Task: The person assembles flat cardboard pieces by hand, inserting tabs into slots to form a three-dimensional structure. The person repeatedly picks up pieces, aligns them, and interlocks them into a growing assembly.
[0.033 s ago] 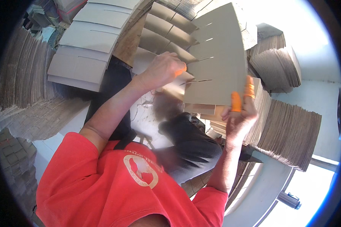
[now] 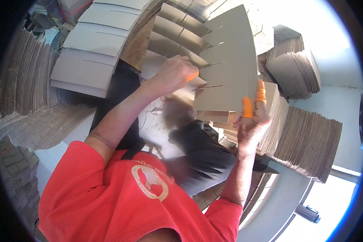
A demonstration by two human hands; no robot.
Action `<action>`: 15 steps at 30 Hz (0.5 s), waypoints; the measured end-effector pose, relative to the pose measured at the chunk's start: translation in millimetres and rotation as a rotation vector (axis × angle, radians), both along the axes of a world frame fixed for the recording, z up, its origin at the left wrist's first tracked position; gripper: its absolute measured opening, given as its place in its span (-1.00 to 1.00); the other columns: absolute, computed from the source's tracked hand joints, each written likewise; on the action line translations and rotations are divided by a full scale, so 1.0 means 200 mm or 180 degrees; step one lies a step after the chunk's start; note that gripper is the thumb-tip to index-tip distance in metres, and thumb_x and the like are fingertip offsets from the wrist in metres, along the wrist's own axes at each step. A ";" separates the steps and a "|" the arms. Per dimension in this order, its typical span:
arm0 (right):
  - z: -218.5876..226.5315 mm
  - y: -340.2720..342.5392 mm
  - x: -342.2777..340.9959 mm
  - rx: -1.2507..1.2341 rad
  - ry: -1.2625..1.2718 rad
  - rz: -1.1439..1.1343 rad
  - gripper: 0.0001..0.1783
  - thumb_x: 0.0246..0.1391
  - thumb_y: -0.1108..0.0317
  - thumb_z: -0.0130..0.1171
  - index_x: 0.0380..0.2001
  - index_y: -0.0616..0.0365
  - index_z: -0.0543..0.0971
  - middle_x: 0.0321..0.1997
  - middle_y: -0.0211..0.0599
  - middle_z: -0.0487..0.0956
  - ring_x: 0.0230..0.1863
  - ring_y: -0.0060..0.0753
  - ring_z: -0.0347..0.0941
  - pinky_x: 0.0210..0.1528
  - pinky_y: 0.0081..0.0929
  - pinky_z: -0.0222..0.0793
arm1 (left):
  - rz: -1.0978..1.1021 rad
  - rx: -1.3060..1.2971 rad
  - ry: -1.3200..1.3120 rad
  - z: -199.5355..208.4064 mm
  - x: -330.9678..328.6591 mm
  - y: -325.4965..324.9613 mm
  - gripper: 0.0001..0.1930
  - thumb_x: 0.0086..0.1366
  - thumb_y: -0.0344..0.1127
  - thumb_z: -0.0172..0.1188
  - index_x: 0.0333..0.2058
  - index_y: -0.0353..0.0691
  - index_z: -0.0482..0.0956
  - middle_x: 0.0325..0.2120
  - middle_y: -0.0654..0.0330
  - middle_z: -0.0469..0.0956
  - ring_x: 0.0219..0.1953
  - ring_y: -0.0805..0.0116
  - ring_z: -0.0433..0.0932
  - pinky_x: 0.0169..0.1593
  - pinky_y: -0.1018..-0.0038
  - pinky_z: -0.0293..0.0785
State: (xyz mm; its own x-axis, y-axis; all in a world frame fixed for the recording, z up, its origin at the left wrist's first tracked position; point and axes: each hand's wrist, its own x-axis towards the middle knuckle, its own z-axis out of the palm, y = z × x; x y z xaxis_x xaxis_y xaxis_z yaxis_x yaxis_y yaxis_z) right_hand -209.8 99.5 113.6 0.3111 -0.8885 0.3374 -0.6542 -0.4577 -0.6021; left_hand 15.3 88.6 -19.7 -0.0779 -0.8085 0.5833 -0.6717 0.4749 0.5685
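Note:
A wide grey-brown slotted cardboard sheet stands tilted in front of me, with several slits along its left part. My right hand grips its near right corner, orange finger covers on two fingers. Several cardboard divider strips meet the sheet's left edge at the slits, lying side by side to the left. My left hand is closed at the near strips, close to the sheet's left edge, with an orange cover on one finger. It pinches a strip there, though the palm hides most of the grip.
To the left lies an overlapping row of slotted cardboard pieces. Tall cardboard stacks fill the far left, and more stacks stand on the right by a pale wall. My knee is below the sheet.
My right hand and the sheet's near right corner have shifted slightly left. The sheet's slits sit a little closer to the strips. My left hand has hardly moved.

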 end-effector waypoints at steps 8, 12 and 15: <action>-0.25 -0.07 0.05 -0.0538 0.0539 0.0288 -0.40 0.09 0.65 0.09 0.25 0.31 0.36 -0.56 -0.20 0.53 -0.64 -0.55 0.42 -0.56 -0.51 0.37 | -0.0074 0.0048 -0.0127 0.03 0.00 -0.02 -0.93 -0.01 -0.55 0.19 -0.50 -0.25 0.55 -0.59 0.12 0.49 -0.41 0.11 0.48 -0.29 0.25 0.41; -0.23 -0.06 0.04 0.0044 0.0304 0.0102 -0.50 0.19 0.57 0.06 0.22 0.25 0.40 -0.53 -0.37 0.54 -0.66 -0.71 0.40 -0.66 -0.69 0.31 | -0.0025 0.0068 -0.0059 0.02 0.00 -0.02 -0.95 0.01 -0.53 0.20 -0.51 -0.24 0.55 -0.61 0.10 0.47 -0.42 0.11 0.47 -0.30 0.24 0.41; -0.19 -0.02 0.07 -0.0021 0.0333 0.0213 -0.42 0.13 0.59 0.10 0.26 0.23 0.37 -0.58 -0.34 0.53 -0.63 -0.62 0.43 -0.59 -0.63 0.37 | -0.0086 0.0049 -0.0037 0.00 0.00 -0.03 -0.97 0.03 -0.50 0.20 -0.51 -0.24 0.55 -0.63 0.10 0.46 -0.42 0.10 0.47 -0.29 0.23 0.41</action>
State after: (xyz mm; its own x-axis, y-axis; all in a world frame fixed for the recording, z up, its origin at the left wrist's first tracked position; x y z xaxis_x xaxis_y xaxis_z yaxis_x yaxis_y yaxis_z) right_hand -195.8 94.7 75.2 0.4034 -0.8624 0.3058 -0.6812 -0.5062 -0.5289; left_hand 15.6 82.5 -19.7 -0.1067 -0.8150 0.5696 -0.6654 0.4842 0.5681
